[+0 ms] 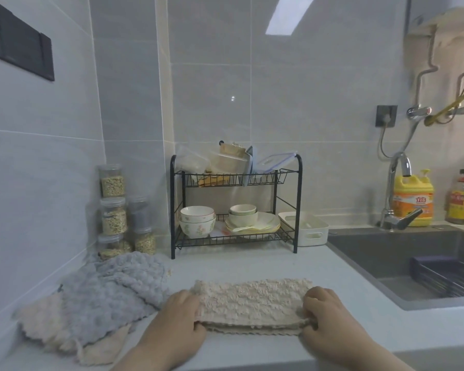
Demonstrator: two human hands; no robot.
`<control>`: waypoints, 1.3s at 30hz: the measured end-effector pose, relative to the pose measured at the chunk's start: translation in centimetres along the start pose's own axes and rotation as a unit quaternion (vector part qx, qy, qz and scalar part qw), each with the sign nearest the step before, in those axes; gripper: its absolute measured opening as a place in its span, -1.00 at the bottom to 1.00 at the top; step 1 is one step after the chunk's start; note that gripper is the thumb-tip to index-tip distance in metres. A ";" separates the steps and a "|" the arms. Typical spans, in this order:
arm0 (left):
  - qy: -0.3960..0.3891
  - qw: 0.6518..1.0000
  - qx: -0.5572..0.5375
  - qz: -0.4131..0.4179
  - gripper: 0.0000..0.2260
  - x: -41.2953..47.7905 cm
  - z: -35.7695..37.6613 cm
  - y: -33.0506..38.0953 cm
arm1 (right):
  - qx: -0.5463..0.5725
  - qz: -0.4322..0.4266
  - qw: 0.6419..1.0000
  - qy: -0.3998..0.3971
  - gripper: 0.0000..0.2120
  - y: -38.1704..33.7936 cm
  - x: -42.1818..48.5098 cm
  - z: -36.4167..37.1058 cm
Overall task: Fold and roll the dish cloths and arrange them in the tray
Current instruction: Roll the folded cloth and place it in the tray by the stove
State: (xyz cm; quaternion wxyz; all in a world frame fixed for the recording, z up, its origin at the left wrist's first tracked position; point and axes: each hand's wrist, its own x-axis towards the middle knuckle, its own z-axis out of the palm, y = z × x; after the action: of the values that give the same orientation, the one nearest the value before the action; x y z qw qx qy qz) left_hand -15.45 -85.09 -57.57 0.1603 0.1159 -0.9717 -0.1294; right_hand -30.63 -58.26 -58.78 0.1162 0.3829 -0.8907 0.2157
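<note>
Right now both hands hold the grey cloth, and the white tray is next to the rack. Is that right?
Not quite. The head view shows the left hand and right hand holding the beige cloth, not the grey cloth, which lies in the pile to their left. The tray is next to the rack.

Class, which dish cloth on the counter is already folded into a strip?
The beige cloth gripped at its ends by the left hand and right hand; the grey cloth and cream cloth lie crumpled at left.
</note>
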 end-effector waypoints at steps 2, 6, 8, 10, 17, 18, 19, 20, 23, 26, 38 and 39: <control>0.054 0.998 0.024 0.030 -0.84 -0.2 -0.1 -0.1 | -0.026 -0.011 0.999 0.020 -0.91 0.1 -0.2 0.1; 0.022 0.997 -0.002 0.073 -0.61 0.9 -0.4 1.2 | -0.032 -0.024 0.997 0.069 -0.55 -0.8 0.3 -0.3; -0.034 0.997 -0.008 0.072 -0.55 2.6 -0.5 2.5 | -0.034 0.001 0.999 0.036 -0.43 -2.1 1.8 -0.6; -0.082 0.994 0.016 0.070 -0.51 4.1 -0.4 3.3 | -0.054 0.031 0.997 -0.033 -0.48 -3.0 3.7 -0.1; -0.183 0.979 0.088 0.007 -0.26 5.1 1.9 1.0 | -0.132 0.042 0.976 -0.169 -0.23 -1.4 4.5 2.8; -0.181 0.979 0.091 0.001 -0.23 5.3 2.1 0.9 | -0.126 0.047 0.977 -0.165 -0.21 -1.2 4.8 2.9; -0.182 0.979 0.093 -0.003 -0.20 5.4 2.2 0.9 | -0.123 0.048 0.978 -0.163 -0.19 -1.1 5.1 3.0; -0.185 0.978 0.095 -0.008 -0.18 5.5 2.2 0.9 | -0.129 0.053 0.976 -0.166 -0.21 -1.0 5.2 3.1; -0.198 0.975 0.098 -0.022 -0.12 5.6 2.4 0.9 | -0.108 0.058 0.979 -0.165 -0.34 -1.3 5.5 3.0; -0.223 0.966 0.130 -0.022 -0.11 5.8 1.7 1.6 | -0.007 0.030 0.999 -0.035 -0.56 -1.2 5.0 2.5; -0.200 0.973 0.096 0.060 -0.17 7.6 4.2 4.7 | -0.143 0.177 0.974 -0.018 -0.84 0.2 4.4 2.9; -0.199 0.974 0.096 0.059 -0.16 7.6 4.2 4.8 | -0.178 0.173 0.969 0.012 -0.91 -0.2 4.2 2.8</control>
State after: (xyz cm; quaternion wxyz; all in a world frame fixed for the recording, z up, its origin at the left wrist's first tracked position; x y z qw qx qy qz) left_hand -24.78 -81.76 -57.89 -0.0408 0.0453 -0.9971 -0.0463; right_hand -33.42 -62.35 -59.61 0.1540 0.1932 -0.9660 0.0757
